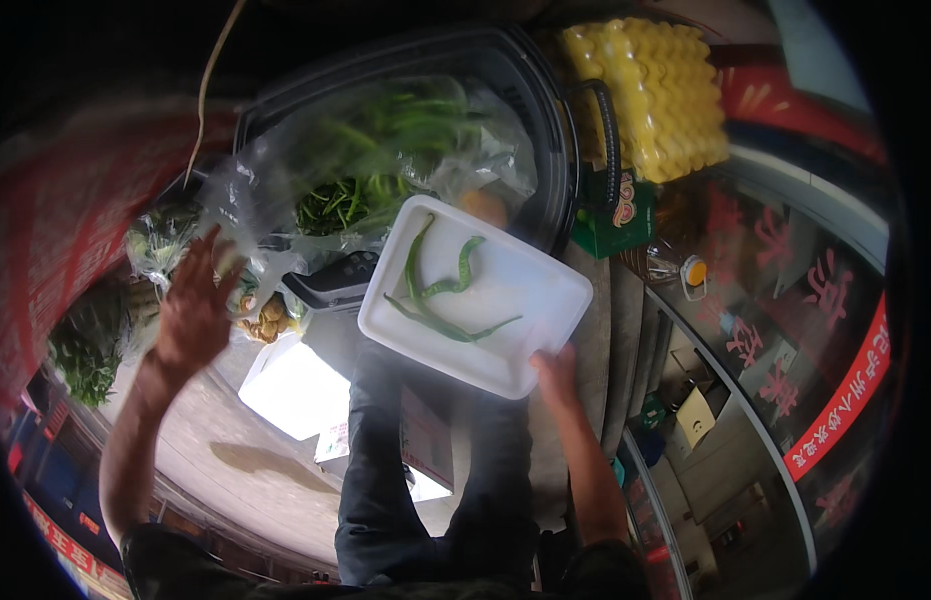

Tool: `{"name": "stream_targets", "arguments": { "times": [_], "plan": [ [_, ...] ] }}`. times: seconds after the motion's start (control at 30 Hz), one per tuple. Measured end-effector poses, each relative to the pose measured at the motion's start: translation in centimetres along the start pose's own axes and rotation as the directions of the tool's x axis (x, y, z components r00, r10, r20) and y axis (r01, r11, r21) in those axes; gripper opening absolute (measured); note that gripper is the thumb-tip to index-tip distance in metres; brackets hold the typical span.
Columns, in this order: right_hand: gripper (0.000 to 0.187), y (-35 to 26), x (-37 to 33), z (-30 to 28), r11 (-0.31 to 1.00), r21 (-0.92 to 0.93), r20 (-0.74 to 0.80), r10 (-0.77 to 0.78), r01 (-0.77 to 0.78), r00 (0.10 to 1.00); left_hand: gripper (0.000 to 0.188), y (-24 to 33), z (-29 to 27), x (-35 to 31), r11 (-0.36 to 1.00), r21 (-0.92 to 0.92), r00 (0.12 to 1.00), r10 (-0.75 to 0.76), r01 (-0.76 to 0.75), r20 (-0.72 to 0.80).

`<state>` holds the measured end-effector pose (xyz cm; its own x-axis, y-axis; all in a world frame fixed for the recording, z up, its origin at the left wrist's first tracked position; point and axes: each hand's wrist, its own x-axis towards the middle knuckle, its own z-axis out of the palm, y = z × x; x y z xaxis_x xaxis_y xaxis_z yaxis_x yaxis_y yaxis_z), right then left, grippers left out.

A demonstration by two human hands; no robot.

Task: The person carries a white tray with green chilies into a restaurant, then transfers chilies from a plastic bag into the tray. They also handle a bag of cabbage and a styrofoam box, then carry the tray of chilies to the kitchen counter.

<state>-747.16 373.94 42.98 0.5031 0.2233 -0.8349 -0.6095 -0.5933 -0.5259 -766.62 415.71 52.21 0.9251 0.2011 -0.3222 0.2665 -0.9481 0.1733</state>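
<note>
My right hand (555, 376) grips the near right corner of a white rectangular plastic tray (390, 318), holding it up over my legs. Several long green chili peppers (464, 264) lie in the tray, some curled and some bent. On the left, my left hand (197, 305) is raised with its fingers stretched out, beside the loose edge of a clear plastic bag (235, 205); whether the fingertips touch the bag is unclear. The bag lies in a large black plastic crate (545, 130) and holds many green peppers (350, 200), partly blurred. The tray hides the crate's near right part.
Yellow stacked egg trays (640, 95) stand right of the crate, above a green box (620, 215). An orange-capped bottle (678, 272) is near a glass front. Bagged greens (90, 340) and brownish root-like produce (268, 322) lie left. Below them are white boxes (295, 385).
</note>
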Motion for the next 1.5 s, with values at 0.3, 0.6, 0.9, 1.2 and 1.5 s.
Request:
{"name": "stream_targets", "arguments": {
  "times": [0.3,0.6,0.9,1.2,1.5],
  "plan": [
    [0.028,1.6,-1.1,0.3,1.000,-0.021,-0.021,-0.004,0.004,1.000,0.017,4.4,7.7,11.5,0.892,-0.332,0.940,-0.230,0.307,0.251],
    [0.023,4.3,-2.2,1.0,0.988,0.125,-0.095,0.104,-0.092,0.990,0.044,7.5,13.7,27.1,0.726,-0.685,0.984,-0.075,-0.059,-0.164],
    [0.033,3.1,-2.2,1.1,0.977,0.001,0.002,0.213,-0.213,0.977,0.035,8.7,9.7,28.2,0.850,-0.482,0.946,-0.055,0.212,0.319],
    [0.035,4.3,-1.8,1.0,0.981,-0.033,-0.022,0.189,-0.190,0.982,0.067,3.2,23.8,22.2,0.967,0.214,0.982,-0.108,0.140,-0.155],
    [0.027,3.9,-1.8,1.8,0.980,-0.080,-0.047,0.178,-0.182,0.983,0.074,1.0,24.0,23.4,0.970,-0.077,0.951,-0.240,0.229,-0.197]
  ]
}}
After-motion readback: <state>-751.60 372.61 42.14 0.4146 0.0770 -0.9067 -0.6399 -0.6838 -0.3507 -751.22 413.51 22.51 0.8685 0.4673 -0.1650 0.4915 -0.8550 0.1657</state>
